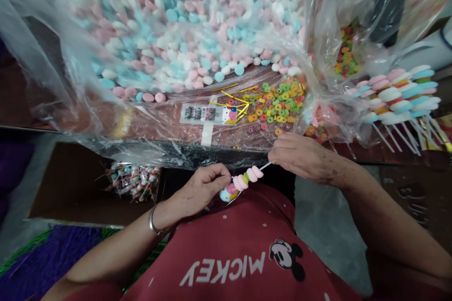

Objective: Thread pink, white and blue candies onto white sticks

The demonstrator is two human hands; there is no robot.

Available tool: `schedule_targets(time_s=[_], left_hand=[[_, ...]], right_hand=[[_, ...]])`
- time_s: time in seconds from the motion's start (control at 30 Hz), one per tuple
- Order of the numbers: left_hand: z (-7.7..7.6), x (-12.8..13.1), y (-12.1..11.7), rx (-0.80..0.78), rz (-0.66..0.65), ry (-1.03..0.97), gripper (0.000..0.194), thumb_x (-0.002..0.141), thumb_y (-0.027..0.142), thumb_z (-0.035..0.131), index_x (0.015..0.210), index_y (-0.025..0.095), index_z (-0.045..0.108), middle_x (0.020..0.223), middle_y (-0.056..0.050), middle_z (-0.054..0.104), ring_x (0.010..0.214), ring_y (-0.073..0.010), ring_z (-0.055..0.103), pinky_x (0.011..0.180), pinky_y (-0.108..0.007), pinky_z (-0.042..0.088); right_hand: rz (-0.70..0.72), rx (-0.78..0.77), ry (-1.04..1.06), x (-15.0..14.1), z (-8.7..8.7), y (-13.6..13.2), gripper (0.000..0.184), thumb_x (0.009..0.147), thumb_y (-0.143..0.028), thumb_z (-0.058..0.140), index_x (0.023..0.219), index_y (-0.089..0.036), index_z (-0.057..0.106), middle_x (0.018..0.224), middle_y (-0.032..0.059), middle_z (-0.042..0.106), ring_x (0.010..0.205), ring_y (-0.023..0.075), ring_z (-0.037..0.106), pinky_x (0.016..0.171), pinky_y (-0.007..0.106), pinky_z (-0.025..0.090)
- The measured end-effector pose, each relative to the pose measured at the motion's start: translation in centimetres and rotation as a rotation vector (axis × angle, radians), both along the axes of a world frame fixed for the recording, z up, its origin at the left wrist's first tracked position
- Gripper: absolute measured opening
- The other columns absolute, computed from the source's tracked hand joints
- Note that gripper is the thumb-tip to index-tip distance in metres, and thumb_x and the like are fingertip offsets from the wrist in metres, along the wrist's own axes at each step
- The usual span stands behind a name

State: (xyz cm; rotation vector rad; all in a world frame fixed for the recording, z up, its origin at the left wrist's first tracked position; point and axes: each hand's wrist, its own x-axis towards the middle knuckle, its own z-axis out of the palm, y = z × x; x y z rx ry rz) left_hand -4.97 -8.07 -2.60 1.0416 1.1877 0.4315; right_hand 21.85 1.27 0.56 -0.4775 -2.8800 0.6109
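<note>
Close to my body, my right hand (300, 156) pinches the white stick of a marshmallow skewer (253, 173). Pink marshmallows and a green gummy ring are threaded on it. My left hand (208, 183) has thumb and fingers pinched on a small clear plastic bag (228, 195) with a colourful print. The lower end of the skewer is at the bag's mouth; how far inside it reaches I cannot tell. Beyond my hands, a stack of flat printed bags (201, 114) lies on the table beside gold twist ties (242, 103).
Loose pink, white and blue marshmallows (169, 33) cover the plastic-lined table. Gummy rings (282, 99) lie nearer me. Finished skewers (399, 96) are piled at the right. A cardboard box (70, 188) at the lower left holds wrapped sweets (136, 181).
</note>
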Motion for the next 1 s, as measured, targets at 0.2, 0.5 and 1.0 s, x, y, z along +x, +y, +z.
schedule_targets(time_s=[0.2, 0.5, 1.0], left_hand=[[-0.6, 0.0, 0.2, 0.448, -0.056, 0.106, 0.024, 0.097, 0.032, 0.043, 0.087, 0.017, 0.058, 0.082, -0.002, 0.061, 0.075, -0.014, 0.055, 0.071, -0.026, 0.043], [1.9, -1.4, 2.9, 0.983, -0.39, 0.413, 0.017, 0.098, 0.015, 0.037, 0.09, 0.018, 0.052, 0.077, -0.001, 0.057, 0.066, -0.0132, 0.052, 0.062, -0.025, 0.042], [2.1, 1.3, 4.3, 0.751, 0.998, -0.323, 0.024, 0.078, 0.038, 0.075, 0.092, 0.02, 0.068, 0.086, -0.003, 0.066, 0.079, -0.0147, 0.062, 0.074, -0.027, 0.05]], right_hand=[[-0.021, 0.04, -0.034, -1.0, -0.6, -0.5, 0.036, 0.102, -0.023, 0.03, 0.078, -0.017, 0.056, 0.074, 0.0022, 0.053, 0.072, 0.0159, 0.04, 0.071, 0.029, 0.033], [-0.119, -0.012, 0.026, -1.3, -0.5, -1.4, 0.031, 0.101, -0.024, 0.033, 0.085, -0.017, 0.058, 0.075, 0.0022, 0.06, 0.07, 0.0142, 0.051, 0.068, 0.026, 0.038], [-0.79, -0.135, 0.491, -4.8, -4.6, -5.3, 0.015, 0.097, -0.022, 0.04, 0.089, -0.021, 0.053, 0.071, -0.0013, 0.061, 0.057, 0.0103, 0.054, 0.055, 0.02, 0.041]])
